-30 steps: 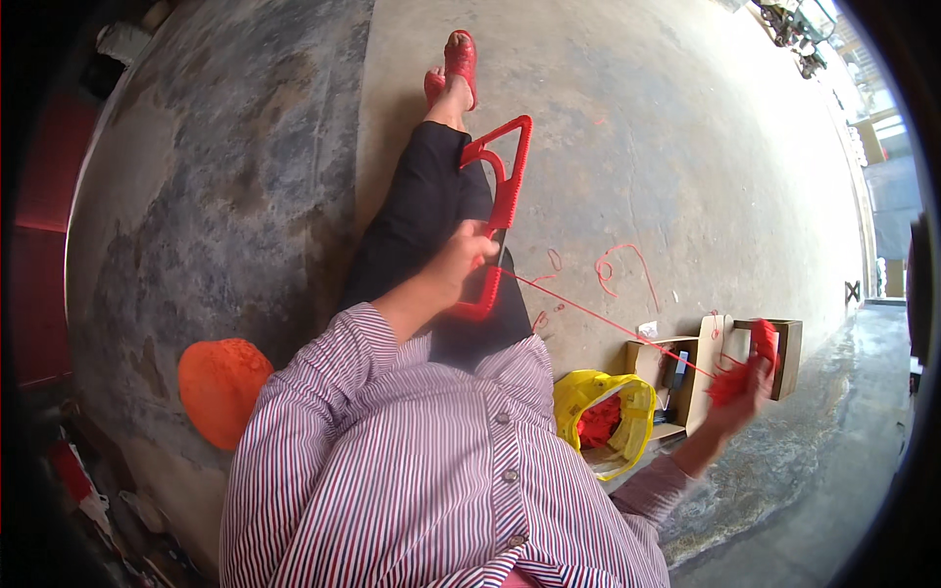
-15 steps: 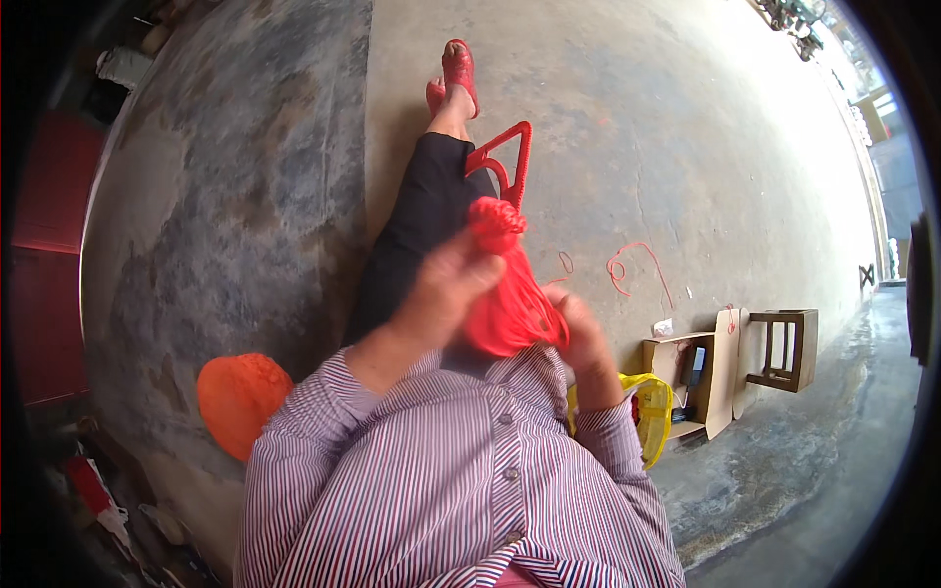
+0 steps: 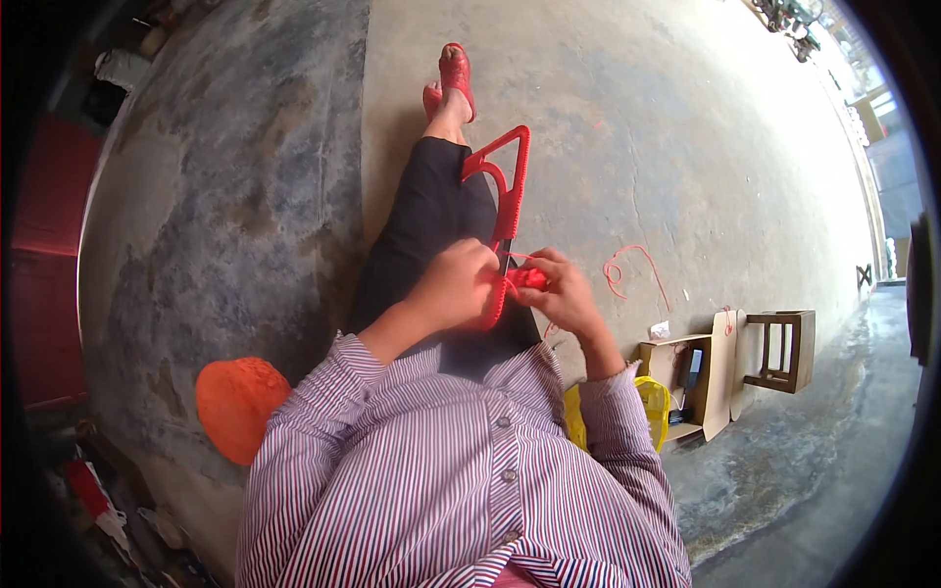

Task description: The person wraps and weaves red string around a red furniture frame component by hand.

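A red, roughly triangular frame [image 3: 511, 211] wrapped in cord lies along my dark-trousered lap. A short dark stretch of it shows bare between my hands. My left hand [image 3: 453, 284] is closed at the left side of the frame, its fingertips partly hidden. On the other side my right hand [image 3: 567, 299] grips a compact bundle of red cord [image 3: 529, 279] against the frame. A thin red strand runs between the fingers of both hands.
A loose red cord [image 3: 635, 263] curls on the concrete floor to the right. Beyond it are an open cardboard box [image 3: 723, 377], a yellow bag [image 3: 654, 407] and a small wooden stool [image 3: 802, 351]. An orange round object [image 3: 240, 407] stands at my left.
The red cord hank, held up and spread between both hands before, is now a small bundle in my right hand. Both hands have come together at the wrapped frame.
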A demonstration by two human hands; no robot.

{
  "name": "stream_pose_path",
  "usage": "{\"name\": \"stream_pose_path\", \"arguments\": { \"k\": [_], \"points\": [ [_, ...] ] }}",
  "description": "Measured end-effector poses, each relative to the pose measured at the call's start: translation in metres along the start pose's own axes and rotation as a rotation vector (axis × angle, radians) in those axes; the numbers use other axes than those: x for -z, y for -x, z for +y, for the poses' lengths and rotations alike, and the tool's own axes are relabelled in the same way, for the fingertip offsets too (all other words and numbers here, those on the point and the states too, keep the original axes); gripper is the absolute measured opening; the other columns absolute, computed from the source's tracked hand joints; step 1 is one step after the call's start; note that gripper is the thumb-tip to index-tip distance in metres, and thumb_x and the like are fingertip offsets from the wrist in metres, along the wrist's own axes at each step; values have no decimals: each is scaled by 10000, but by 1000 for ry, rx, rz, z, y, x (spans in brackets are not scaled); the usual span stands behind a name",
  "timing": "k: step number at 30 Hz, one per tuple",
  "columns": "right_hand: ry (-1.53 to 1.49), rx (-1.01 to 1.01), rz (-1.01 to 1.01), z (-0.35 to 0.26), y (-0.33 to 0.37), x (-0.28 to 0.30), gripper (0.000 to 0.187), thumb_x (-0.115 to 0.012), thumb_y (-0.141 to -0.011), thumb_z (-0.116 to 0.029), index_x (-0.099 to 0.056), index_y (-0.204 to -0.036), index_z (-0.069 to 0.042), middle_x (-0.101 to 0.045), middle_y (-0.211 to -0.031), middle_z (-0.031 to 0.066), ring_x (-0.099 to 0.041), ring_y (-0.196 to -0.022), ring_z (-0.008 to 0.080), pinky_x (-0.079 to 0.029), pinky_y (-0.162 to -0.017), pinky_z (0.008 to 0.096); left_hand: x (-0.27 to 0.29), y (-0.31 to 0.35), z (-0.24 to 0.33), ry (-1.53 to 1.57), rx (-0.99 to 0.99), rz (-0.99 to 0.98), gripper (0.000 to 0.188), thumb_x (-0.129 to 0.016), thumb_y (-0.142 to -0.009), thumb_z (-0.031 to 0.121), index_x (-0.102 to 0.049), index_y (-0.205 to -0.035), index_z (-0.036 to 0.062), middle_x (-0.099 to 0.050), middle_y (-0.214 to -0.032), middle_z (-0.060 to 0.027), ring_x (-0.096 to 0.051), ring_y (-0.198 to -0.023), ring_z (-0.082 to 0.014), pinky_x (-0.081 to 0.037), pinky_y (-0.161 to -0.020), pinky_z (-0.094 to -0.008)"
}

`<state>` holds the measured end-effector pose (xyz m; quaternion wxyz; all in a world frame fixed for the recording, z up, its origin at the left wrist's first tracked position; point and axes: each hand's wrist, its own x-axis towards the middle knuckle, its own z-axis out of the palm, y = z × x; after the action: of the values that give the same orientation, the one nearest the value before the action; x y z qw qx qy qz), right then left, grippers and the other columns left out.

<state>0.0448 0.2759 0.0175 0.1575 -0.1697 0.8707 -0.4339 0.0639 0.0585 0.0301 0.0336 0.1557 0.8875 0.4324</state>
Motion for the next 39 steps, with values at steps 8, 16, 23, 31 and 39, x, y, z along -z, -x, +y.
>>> {"name": "stream_pose_path", "arguments": {
  "k": [8, 16, 23, 31, 39],
  "points": [
    [-1343, 220, 175, 11, 49, 81, 337, -493, -900, -168, -583, -1193, -30, -535, -1260, 113, -535, -1135, 236, -410, -1007, 390, -21, -17, -27, 851, 528, 44, 393, -521, -709, 1, -520, -1101, -8, -570, -979, -81, -570, -945, -165, -454, -872, -290],
    [-1487, 501, 334, 34, 85, 114, 446, -624, -857, -352, -533, -1162, -39, -534, -1218, 166, -549, -1058, 322, -485, -898, 486, -33, -12, -15, 1088, 632, -88, 495, -489, -679, 55, -465, -1172, 26, -431, -949, 12, -427, -858, -66, -344, -853, -190],
    [-869, -243, 28, -27, 38, -2, 213, -627, -873, -122, -585, -1041, 2, -606, -888, 32, -575, -786, 109, -472, -735, 267, -38, -13, -12, 1066, 637, -83, 462, -477, -691, 63, -468, -1152, 32, -430, -913, 18, -403, -814, -63, -332, -787, -187],
    [-1178, -188, 71, -62, 50, 2, 187, -683, -844, -169, -548, -916, -61, -542, -772, -13, -502, -694, 80, -411, -636, 251, -38, -17, -18, 1110, 680, -75, 373, -470, -680, 41, -498, -1052, 52, -440, -813, 26, -371, -723, -65, -318, -717, -191],
    [-1354, -94, 74, -99, 58, 28, 338, -700, -732, -244, -470, -899, -60, -451, -694, 35, -473, -600, 151, -362, -532, 270, -40, -11, 8, 465, 295, 261, 400, -499, -728, 17, -488, -1127, 25, -521, -1013, -35, -494, -910, -105, -392, -880, -245]
  ]
}}
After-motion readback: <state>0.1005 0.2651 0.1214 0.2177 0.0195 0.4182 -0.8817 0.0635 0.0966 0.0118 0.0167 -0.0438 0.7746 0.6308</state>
